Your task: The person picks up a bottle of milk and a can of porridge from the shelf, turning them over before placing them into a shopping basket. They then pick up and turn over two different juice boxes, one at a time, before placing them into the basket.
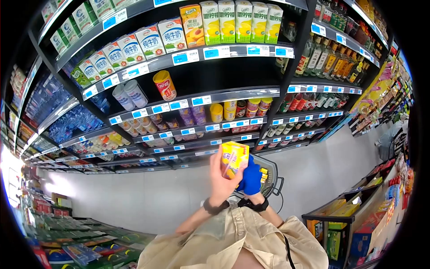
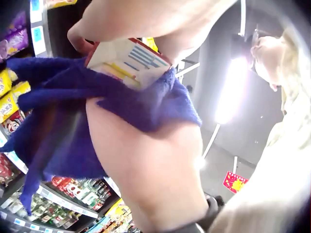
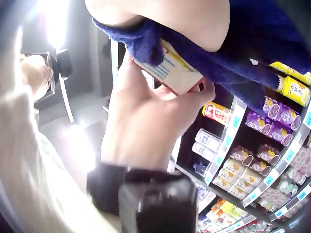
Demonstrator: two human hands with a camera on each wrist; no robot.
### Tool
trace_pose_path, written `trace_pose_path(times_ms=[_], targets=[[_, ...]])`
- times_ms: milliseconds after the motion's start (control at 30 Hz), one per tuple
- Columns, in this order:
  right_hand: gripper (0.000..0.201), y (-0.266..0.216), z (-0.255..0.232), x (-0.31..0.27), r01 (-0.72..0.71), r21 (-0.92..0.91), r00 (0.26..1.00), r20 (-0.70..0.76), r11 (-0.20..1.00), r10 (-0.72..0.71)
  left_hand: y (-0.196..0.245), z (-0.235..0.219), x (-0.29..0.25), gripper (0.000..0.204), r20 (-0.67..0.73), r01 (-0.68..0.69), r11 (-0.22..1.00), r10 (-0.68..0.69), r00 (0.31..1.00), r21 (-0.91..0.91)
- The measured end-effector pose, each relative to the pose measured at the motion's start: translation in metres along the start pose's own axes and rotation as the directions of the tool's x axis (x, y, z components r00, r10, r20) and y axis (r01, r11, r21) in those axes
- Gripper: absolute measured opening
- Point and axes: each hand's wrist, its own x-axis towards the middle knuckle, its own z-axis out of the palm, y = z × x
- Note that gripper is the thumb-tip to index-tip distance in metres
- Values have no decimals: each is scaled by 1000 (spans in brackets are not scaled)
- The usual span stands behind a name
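My left hand (image 1: 223,181) grips a small yellow carton (image 1: 235,159) with purple and pink print, thumb on one side and fingers on the other. In the right wrist view, the carton's white face (image 3: 175,75) shows blue stripes. A fluffy blue cloth (image 1: 251,175) lies against the carton's side, bunched in my right hand (image 1: 254,198), whose fingers it mostly hides. The left wrist view shows the cloth (image 2: 141,104) folded around the lower part of the carton (image 2: 129,60), its loose ends hanging down. Both hands are close together in front of my body.
A grey basket (image 1: 274,172) with small yellow packs (image 1: 264,175) in it stands behind the hands. Ahead are shelves of milk cartons (image 1: 148,40), drink boxes and a lone yellow-red canister (image 1: 164,85). Glass bottles (image 1: 329,58) stand right; a display rack (image 1: 345,219) stands lower right.
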Motion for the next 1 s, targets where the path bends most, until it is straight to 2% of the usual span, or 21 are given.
trace_pose_path(times_ms=[33,133,167,267,300,400,433,500,567,600,667,700,733,800,867,900,933,967,1000], targets=[[21,-1,-7,0,-39,98,999,35,994,36,-1,2,-5,84,11,0,1000,0,1000,16],[15,7,-19,11,205,39,963,170,978,-208,-4,0,-12,87,53,-30,996,26,998,79],[16,6,-22,15,489,-221,865,246,844,-437,-1,4,-11,85,15,-2,1000,2,1000,-3],[24,11,-16,14,466,-349,881,274,813,-387,3,9,4,82,-67,-76,990,84,994,119],[30,4,-8,9,201,-192,961,231,961,-155,4,8,9,80,-85,-102,984,115,990,146],[42,-37,-6,-5,59,-346,957,285,937,45,12,5,25,80,-114,-134,990,138,984,45],[43,-35,-3,-5,166,-436,962,269,884,-48,10,5,25,80,-119,-98,995,94,989,-33],[45,-61,2,-17,148,-559,966,258,816,1,15,7,23,81,-77,-46,997,41,996,-64],[47,-16,-9,-7,74,-271,992,120,960,-42,11,8,14,82,7,-22,997,23,1000,-70],[47,-28,-4,-9,55,-120,993,109,991,-42,3,9,5,84,71,-40,999,42,997,-25],[48,-51,6,-13,23,193,995,87,981,-41,-5,15,-16,84,103,6,991,8,995,-137],[50,-68,13,-12,22,214,994,98,977,-44,-5,14,-22,84,123,95,975,-71,990,-201],[51,-75,16,-9,27,234,993,106,972,-53,-3,13,-23,83,129,111,969,-83,988,-222],[58,-68,6,7,266,-43,955,148,963,-257,1,15,-22,80,145,140,952,-103,984,-273],[62,-67,-1,10,369,-191,924,186,910,-335,5,16,-15,83,127,111,941,-73,989,-319],[62,-74,4,6,355,-204,930,181,912,-321,15,17,-10,83,120,124,929,-86,989,-349],[64,-70,8,2,206,-25,967,158,978,-200,20,18,-6,83,117,139,915,-102,988,-379],[66,-66,12,-2,53,162,989,131,985,-75,21,17,-1,84,111,132,924,-98,989,-360],[66,-42,6,0,-22,237,989,147,971,-14,23,14,5,85,129,102,912,-55,990,-397]])
